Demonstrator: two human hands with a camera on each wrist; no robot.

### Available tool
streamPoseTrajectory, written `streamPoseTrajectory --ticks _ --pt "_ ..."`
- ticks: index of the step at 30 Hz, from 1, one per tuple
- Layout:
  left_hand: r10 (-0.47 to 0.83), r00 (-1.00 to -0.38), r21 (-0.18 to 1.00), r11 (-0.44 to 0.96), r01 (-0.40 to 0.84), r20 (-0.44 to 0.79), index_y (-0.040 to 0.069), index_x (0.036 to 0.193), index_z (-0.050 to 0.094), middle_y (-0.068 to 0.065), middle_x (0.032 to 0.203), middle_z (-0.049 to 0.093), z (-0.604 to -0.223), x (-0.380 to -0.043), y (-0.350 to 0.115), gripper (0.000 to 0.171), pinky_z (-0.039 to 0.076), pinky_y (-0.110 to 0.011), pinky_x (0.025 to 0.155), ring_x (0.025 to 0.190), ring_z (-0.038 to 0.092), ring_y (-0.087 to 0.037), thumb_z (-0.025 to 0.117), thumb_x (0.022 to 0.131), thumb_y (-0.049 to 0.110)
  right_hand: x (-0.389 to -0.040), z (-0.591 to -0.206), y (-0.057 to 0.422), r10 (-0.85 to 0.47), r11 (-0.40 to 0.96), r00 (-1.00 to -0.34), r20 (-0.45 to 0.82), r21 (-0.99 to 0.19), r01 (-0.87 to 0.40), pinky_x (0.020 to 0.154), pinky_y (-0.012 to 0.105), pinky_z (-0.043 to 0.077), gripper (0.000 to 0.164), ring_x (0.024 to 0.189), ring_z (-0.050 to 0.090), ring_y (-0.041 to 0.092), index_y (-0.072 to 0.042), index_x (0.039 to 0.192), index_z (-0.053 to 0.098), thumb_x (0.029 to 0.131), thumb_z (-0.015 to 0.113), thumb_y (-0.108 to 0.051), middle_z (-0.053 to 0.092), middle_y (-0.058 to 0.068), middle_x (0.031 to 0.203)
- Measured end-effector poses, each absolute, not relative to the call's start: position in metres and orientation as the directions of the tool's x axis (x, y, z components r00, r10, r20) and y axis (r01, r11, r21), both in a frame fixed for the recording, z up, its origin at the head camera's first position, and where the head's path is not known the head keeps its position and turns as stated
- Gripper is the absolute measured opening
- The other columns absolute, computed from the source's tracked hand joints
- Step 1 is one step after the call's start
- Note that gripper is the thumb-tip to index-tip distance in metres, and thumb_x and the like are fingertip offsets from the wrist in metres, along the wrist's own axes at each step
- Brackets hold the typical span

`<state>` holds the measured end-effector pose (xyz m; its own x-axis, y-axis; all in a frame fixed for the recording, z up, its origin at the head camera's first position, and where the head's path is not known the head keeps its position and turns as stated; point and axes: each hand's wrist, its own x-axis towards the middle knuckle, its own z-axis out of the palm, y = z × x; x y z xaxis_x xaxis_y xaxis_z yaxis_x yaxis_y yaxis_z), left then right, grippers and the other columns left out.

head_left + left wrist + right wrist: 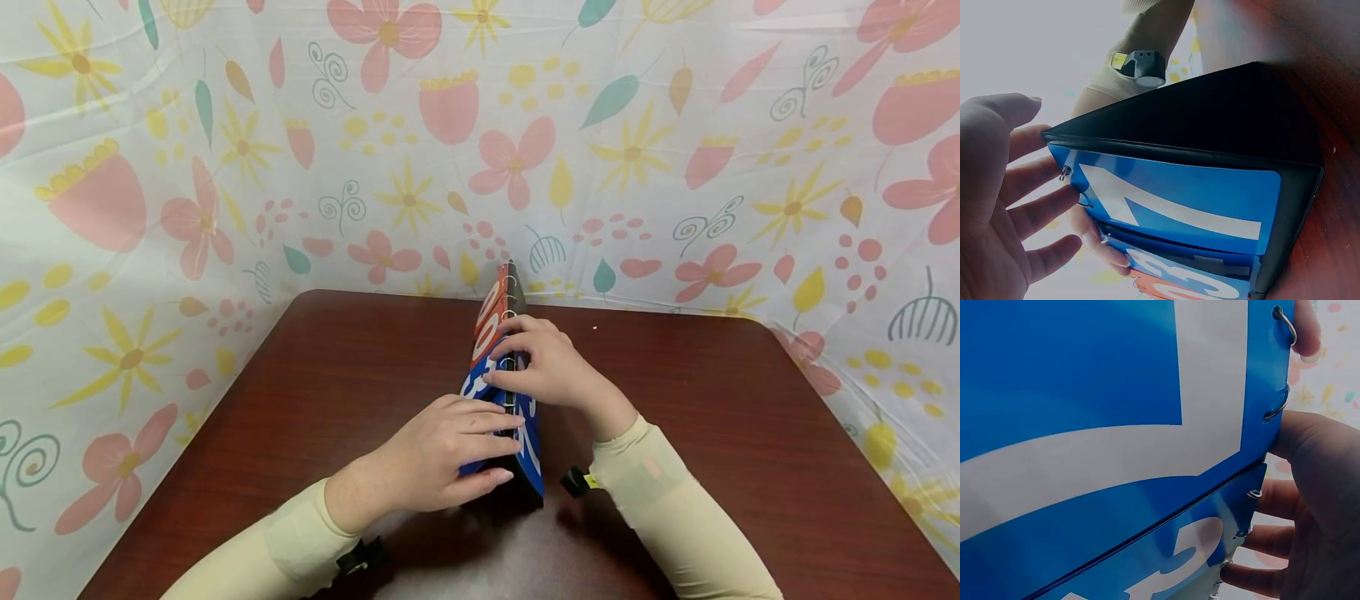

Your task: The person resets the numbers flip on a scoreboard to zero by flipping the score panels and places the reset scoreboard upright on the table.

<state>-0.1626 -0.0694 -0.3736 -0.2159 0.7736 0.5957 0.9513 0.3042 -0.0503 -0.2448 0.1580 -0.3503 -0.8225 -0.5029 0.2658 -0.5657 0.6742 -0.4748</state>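
Note:
A tabletop flip scoreboard stands like a tent on the table, its ringed ridge pointing away from me. Its blue cards and red cards carry white numerals and hang from metal rings. At the near end, my left hand lies across the ridge with fingers extended and spread. Farther along, my right hand reaches over the ridge from the right, fingers loosely bent. Its fingertips touch the top of a blue card on the left face. The scoreboard's black end shows in the left wrist view.
The dark red-brown table extends around the scoreboard. A flower-printed white curtain encloses its back and sides. Each wrist wears a small black camera. A tiny white speck lies behind the right hand.

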Motion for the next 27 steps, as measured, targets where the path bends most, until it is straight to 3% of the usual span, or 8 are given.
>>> streamPoseTrajectory --ticks 6,10,16,22,27 --pt "0.773 -0.217 -0.051 0.305 0.951 0.596 0.021 0.123 0.075 0.003 0.136 0.07 -0.374 -0.162 -0.07 0.03 0.054 -0.037 0.099 0.128 0.064 -0.015 0.067 0.098 0.035 -0.246 -0.351 0.157 -0.531 0.67 -0.808 0.254 -0.458 -0.585 0.112 0.067 0.032 0.037 0.14 0.043 0.034 -0.02 0.112 0.08 0.092 0.071 -0.05 0.056 0.007 0.148" --pt "0.772 -0.217 -0.052 0.307 0.95 0.597 0.021 0.124 0.075 0.003 0.136 0.07 -0.375 -0.162 -0.071 0.03 0.054 -0.037 0.099 0.128 0.064 -0.015 0.067 0.098 0.035 -0.248 -0.351 0.161 -0.573 0.629 -0.778 0.258 -0.471 -0.619 0.114 0.063 0.035 0.043 0.142 0.042 0.034 -0.016 0.123 0.077 0.096 0.068 -0.049 0.053 0.01 0.151" --pt "0.772 -0.217 -0.04 0.299 0.953 0.597 0.021 0.124 0.075 0.003 0.136 0.071 -0.375 -0.162 -0.07 0.03 0.054 -0.037 0.101 0.128 0.065 -0.015 0.067 0.099 0.035 -0.255 -0.352 0.18 -0.577 0.508 -0.761 0.297 -0.6 -0.619 0.091 0.049 0.054 0.051 0.124 0.055 0.028 -0.013 0.138 0.064 0.093 0.076 -0.035 0.056 0.007 0.143" --pt "0.771 -0.219 -0.04 0.302 0.953 0.598 0.021 0.123 0.075 0.004 0.136 0.07 -0.375 -0.163 -0.07 0.03 0.054 -0.037 0.101 0.127 0.065 -0.015 0.068 0.098 0.036 -0.273 -0.369 0.201 -0.525 0.39 -0.811 0.26 -0.773 -0.5 0.094 0.048 0.056 0.051 0.109 0.066 0.032 -0.015 0.13 0.058 0.087 0.083 -0.027 0.064 0.01 0.125" --pt "0.773 -0.226 -0.032 0.303 0.953 0.593 0.021 0.124 0.075 0.004 0.137 0.069 -0.375 -0.163 -0.07 0.03 0.054 -0.037 0.101 0.128 0.064 -0.014 0.067 0.098 0.036 -0.292 -0.397 0.211 -0.562 0.34 -0.798 0.219 -0.818 -0.463 0.091 0.041 0.059 0.047 0.097 0.068 0.026 -0.009 0.121 0.058 0.084 0.086 -0.02 0.067 0.016 0.109"
